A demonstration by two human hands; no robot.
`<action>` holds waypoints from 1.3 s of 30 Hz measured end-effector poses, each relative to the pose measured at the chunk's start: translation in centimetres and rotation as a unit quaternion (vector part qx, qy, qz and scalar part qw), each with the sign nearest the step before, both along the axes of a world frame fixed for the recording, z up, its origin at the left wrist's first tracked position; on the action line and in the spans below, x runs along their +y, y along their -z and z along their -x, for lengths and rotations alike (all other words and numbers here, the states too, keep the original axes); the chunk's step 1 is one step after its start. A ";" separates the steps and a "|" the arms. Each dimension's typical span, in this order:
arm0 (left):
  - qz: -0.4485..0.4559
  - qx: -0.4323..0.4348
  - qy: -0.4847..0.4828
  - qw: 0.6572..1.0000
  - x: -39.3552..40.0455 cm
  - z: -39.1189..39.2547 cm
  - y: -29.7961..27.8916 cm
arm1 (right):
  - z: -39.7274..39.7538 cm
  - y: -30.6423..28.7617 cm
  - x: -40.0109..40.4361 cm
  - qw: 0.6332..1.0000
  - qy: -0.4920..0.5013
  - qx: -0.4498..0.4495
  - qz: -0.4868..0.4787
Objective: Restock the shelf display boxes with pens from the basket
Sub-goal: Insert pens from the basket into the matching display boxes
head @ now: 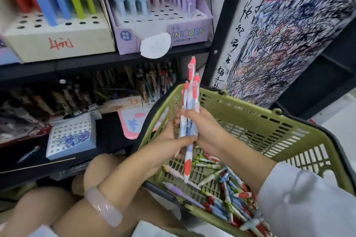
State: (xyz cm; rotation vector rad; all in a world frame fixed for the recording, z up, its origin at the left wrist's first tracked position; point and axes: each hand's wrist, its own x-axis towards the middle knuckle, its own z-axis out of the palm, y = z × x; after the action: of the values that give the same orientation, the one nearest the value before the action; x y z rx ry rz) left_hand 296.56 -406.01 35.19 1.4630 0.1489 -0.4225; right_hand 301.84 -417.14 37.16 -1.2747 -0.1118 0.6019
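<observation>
Over the olive-green basket (269, 119), my right hand (204, 131) grips a bunch of white-and-blue pens with coral-red caps (191, 90), held upright. My left hand (167, 140) curls round the lower part of the same bunch, thumb across the barrels. Many loose pens (231, 188) lie on the basket floor. On the lower shelf stands a light-blue display box (71, 138) with a hole grid, partly filled with blue-purple pen tops. A pink-rimmed box (133, 121) lies beside the basket.
On the upper shelf stand a cream box (57, 40) with coloured pens and a lilac "UNICORN" box (163, 32) with pastel pens. A scribbled test paper (289, 34) covers the post at right. My bare knees (96, 188) are in front of the shelf.
</observation>
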 end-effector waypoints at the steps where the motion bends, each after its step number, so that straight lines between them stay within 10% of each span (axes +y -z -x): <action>1: 0.009 -0.006 -0.020 1.000 0.1 -0.1 -0.2 | 0.1 -0.3 0.4 1.000 -0.002 -0.024 0.012; 7: -0.019 -0.101 -0.014 0.995 0.9 0.3 -1.7 | 0.4 -1.8 1.7 0.975 -0.012 -0.184 0.123; 28: -0.116 -0.120 -0.004 0.986 2.2 1.9 -2.3 | 1.4 -1.6 1.5 0.978 -0.042 -0.174 0.110; 39: 0.017 -0.128 -0.120 0.984 4.1 1.5 -3.0 | 1.8 -2.4 3.8 0.977 -0.034 -0.167 0.130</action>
State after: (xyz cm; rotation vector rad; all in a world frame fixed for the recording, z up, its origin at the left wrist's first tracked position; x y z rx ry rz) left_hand 295.05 -401.90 38.17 1.4311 0.1104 -0.0400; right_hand 300.03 -413.34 39.52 -1.6266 -0.3661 0.4646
